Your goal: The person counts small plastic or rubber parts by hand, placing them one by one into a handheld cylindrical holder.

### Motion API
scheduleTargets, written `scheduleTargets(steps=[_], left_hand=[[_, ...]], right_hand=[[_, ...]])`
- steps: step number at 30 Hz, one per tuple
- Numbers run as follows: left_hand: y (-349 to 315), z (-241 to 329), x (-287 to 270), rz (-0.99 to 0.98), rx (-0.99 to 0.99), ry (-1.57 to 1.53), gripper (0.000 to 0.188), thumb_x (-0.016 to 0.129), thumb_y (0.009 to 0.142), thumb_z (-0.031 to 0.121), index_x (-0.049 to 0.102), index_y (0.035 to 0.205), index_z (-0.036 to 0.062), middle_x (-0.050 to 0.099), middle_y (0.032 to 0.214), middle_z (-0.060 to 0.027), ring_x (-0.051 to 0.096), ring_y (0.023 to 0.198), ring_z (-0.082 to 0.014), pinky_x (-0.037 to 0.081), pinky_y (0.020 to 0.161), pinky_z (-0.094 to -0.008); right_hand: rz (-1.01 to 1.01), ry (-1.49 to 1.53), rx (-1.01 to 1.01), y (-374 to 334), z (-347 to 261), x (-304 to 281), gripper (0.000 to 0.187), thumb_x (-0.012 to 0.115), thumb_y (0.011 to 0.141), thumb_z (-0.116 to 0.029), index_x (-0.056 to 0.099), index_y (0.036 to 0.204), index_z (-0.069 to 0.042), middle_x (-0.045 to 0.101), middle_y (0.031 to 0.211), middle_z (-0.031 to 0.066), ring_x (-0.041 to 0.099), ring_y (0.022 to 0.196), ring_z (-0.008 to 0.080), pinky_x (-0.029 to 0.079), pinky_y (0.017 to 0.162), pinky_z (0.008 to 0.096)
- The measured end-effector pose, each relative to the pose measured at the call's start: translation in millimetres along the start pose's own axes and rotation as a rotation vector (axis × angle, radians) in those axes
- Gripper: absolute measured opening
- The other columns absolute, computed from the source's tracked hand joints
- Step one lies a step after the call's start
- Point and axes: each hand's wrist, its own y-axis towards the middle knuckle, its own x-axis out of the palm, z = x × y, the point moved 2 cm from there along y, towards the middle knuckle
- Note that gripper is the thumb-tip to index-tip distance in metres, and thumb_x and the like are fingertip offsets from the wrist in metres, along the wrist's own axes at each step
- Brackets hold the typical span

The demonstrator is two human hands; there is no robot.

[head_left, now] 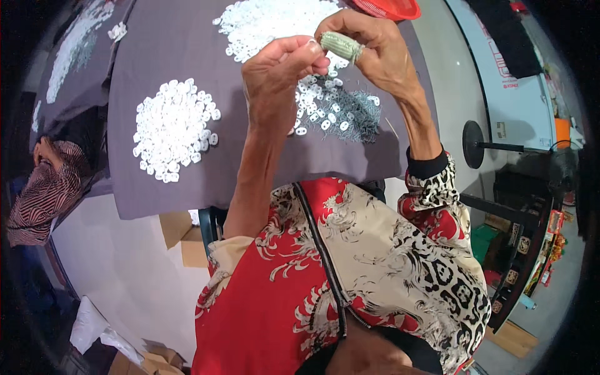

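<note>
My left hand (pixel 278 69) and my right hand (pixel 381 53) meet above the table, fingertips almost touching. The left thumb and forefinger are pinched together; what lies between them is too small to make out. A pale green ribbed finger cover (pixel 340 47) sits on a digit of the right hand, which is closed with its fingertips largely hidden. Below them, small white two-hole plastic pieces (pixel 325 125) lie mixed with a heap of thin grey pins or screws (pixel 359 119). More white pieces form a big pile (pixel 269 22) behind the hands and another pile (pixel 175 128) at the left.
A grey cloth covers the table (pixel 250 194). At the far right edge stands a red basket (pixel 397 7). Another person's striped sleeve (pixel 47 200) shows at the left, near more white pieces (pixel 72 47). An open cardboard box (pixel 187 240) is below the table's front edge.
</note>
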Motion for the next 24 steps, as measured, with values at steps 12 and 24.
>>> scheduleTargets(steps=[12, 24], left_hand=[[17.2, 26.8, -51.0, 0.074, 0.061, -0.171, 0.019, 0.052, 0.082, 0.007, 0.050, 0.095, -0.0054, 0.058, 0.082, -0.0126, 0.057, 0.073, -0.0182, 0.049, 0.071, -0.0299], [18.0, 26.4, -55.6, 0.118, 0.067, -0.175, 0.017, 0.052, 0.082, 0.007, 0.051, 0.095, -0.0046, 0.058, 0.083, -0.0134, 0.059, 0.073, -0.0189, 0.050, 0.069, -0.0294]], right_hand=[[-0.189, 0.046, 0.260, -19.0, 41.1, 87.1, 0.016, 0.054, 0.077, -0.008, 0.062, 0.089, 0.000, 0.061, 0.070, 0.0084, 0.059, 0.066, 0.0160, 0.046, 0.062, 0.0278], [-0.168, -0.221, 0.012, -20.7, 66.5, 169.1, 0.016, 0.057, 0.066, -0.007, 0.057, 0.082, -0.005, 0.055, 0.071, 0.0094, 0.056, 0.064, 0.0309, 0.045, 0.054, 0.0401]])
